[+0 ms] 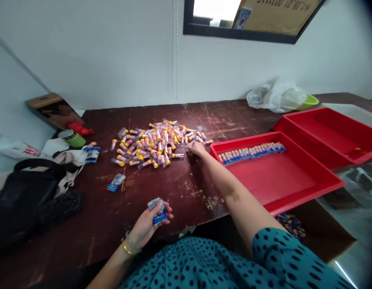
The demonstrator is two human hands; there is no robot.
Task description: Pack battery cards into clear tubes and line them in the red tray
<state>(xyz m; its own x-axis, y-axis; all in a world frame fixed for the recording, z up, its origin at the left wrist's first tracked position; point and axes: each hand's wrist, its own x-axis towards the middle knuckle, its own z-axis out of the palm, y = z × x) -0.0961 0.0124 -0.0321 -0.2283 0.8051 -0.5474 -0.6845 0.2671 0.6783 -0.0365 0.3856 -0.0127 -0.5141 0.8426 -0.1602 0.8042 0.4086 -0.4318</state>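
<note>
Pale wall (pixel 113 60) behind, dark brown table (pixel 92 216) below, and on it, as landmark, a loose pile of small clear tubes (pixel 157 146) with pink contents and yellow caps. In the head view, right of the pile, a red tray (pixel 264 180) with a row of yellow-capped pieces in blue wrapping (pixel 252 152) along its far side; farther right of the pile, a second red tray (pixel 330 124). Well left of the pile, a black bag (pixel 23 196); just off its near left side, a loose blue packet (pixel 115 183) lying flat. On the near side of the pile, well apart from it, the left hand (pixel 147 224), thumb and fingers clamped on a held packet (pixel 159 218), clear end facing the pile. At the pile's near right edge, the right hand (pixel 197 148), much the nearer of the two, fingers bent and drawn together; cannot tell whether clamped on anything. Just left of those fingers, at the pile's edge, a single tube (pixel 177 155) lying flat, long axis running left to right, yellow cap to the left, clear end toward the fingers.
</note>
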